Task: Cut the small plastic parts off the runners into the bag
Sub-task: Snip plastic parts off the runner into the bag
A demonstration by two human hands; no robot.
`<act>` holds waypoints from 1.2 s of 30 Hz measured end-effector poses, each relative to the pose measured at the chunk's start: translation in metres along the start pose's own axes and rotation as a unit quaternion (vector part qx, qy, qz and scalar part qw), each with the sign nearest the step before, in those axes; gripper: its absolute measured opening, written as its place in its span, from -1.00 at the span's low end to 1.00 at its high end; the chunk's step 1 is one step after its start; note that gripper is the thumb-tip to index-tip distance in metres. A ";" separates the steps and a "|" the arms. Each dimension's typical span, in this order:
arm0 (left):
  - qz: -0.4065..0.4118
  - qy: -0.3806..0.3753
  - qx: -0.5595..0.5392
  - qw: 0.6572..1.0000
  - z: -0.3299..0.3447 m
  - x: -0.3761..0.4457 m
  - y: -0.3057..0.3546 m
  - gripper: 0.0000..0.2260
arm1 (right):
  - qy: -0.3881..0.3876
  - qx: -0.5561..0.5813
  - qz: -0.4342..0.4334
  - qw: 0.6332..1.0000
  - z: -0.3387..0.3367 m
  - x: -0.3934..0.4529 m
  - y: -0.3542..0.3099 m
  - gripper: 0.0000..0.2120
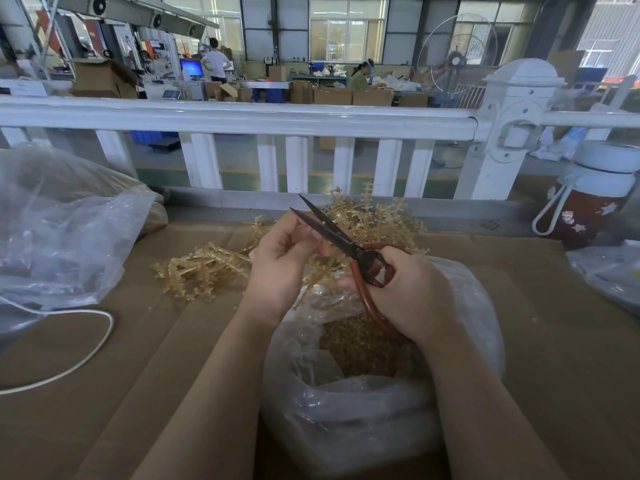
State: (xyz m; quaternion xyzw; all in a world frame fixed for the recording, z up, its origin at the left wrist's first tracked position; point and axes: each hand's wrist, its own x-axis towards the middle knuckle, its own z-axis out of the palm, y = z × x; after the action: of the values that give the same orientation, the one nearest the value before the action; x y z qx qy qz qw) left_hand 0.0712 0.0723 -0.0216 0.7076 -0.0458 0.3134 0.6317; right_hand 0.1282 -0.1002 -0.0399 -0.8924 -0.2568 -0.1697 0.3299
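Note:
My right hand (412, 292) grips the red handles of black-bladed scissors (332, 230), whose blades are parted and point up and to the left. My left hand (284, 261) pinches an amber plastic runner (318, 275) beside the blades. Both hands hover over a clear plastic bag (363, 403) that holds a heap of small amber parts (363, 351). More amber runners lie in a pile (377, 216) behind the hands and in a second pile (201, 271) to the left on the cardboard.
Brown cardboard (138, 375) covers the table. A large clear bag (59, 230) sits at the left, with a white cord (100, 337) in front of it. A red bottle with a white lid (588, 202) stands at the right. A white railing (242, 119) runs behind the table.

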 end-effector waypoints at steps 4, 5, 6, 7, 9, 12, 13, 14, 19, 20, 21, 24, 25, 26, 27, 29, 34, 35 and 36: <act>-0.008 -0.006 0.008 1.000 0.002 0.000 -0.001 -0.87 | 0.005 -0.018 -0.004 1.000 0.001 0.000 0.002 -0.55; -0.008 -0.003 0.006 1.000 0.001 0.000 -0.001 -0.88 | 0.005 -0.018 -0.005 1.000 0.001 0.000 0.002 -0.56; -0.008 0.000 0.003 1.000 0.001 0.001 -0.001 -0.87 | 0.006 -0.019 -0.004 1.000 0.001 0.000 0.002 -0.56; -0.008 0.001 0.001 1.000 0.001 0.001 -0.001 -0.87 | 0.006 -0.023 -0.003 1.000 0.001 0.000 0.002 -0.57; -0.008 0.001 -0.003 1.000 0.000 0.001 0.001 -0.85 | 0.010 -0.034 -0.004 0.999 0.000 0.000 0.001 -0.57; -0.003 -0.005 0.009 1.000 0.000 0.002 0.003 -0.79 | 0.023 -0.032 -0.010 0.999 -0.002 -0.001 -0.002 -0.52; -0.001 -0.004 0.011 1.000 0.000 0.002 0.004 -0.77 | 0.025 -0.030 -0.010 0.999 -0.002 -0.001 -0.002 -0.49; 0.000 -0.003 0.013 1.000 0.000 0.002 0.005 -0.75 | 0.025 -0.029 -0.011 0.999 -0.002 -0.001 -0.002 -0.47; -0.006 0.000 0.017 1.000 0.000 0.003 0.006 -0.75 | 0.033 -0.014 -0.021 0.999 0.000 0.000 0.000 -0.41; -0.008 -0.001 0.015 1.000 0.000 0.003 0.007 -0.76 | 0.033 -0.009 -0.023 0.999 0.000 0.000 0.000 -0.41; -0.009 -0.002 0.013 1.000 0.000 0.002 0.007 -0.77 | 0.034 -0.005 -0.026 0.999 0.001 0.000 0.000 -0.42; -0.013 -0.001 0.006 1.000 0.000 0.001 0.008 -0.80 | 0.039 0.007 -0.029 0.999 0.001 0.000 0.001 -0.49; -0.013 -0.001 0.005 1.000 0.001 0.001 0.009 -0.81 | 0.040 0.014 -0.030 0.999 0.001 -0.001 0.001 -0.46; -0.014 -0.001 0.003 1.000 0.001 0.001 0.009 -0.83 | 0.039 0.020 -0.030 0.999 0.001 -0.001 0.001 -0.42; -0.014 -0.002 0.000 1.000 0.001 0.001 0.009 -0.84 | 0.039 0.024 -0.029 0.999 0.001 -0.001 0.000 -0.39; -0.015 -0.004 0.000 1.000 0.001 0.001 0.010 -0.86 | 0.040 0.025 -0.029 0.998 0.002 -0.001 0.001 -0.35; -0.018 -0.009 0.000 1.000 0.001 0.000 0.010 -0.89 | 0.032 0.019 -0.018 0.999 0.003 0.000 0.002 -0.32; -0.018 -0.009 0.000 1.000 0.001 0.000 0.010 -0.89 | 0.032 0.017 -0.018 0.999 0.003 0.000 0.002 -0.32; -0.019 -0.010 -0.001 1.000 0.001 0.000 0.010 -0.89 | 0.032 0.014 -0.020 0.999 0.003 0.000 0.002 -0.33</act>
State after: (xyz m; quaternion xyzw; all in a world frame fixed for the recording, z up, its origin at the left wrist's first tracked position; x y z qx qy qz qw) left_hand 0.0670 0.0693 -0.0127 0.7106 -0.0387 0.2944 0.6379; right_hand 0.1301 -0.0997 -0.0428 -0.8766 -0.2658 -0.2012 0.3470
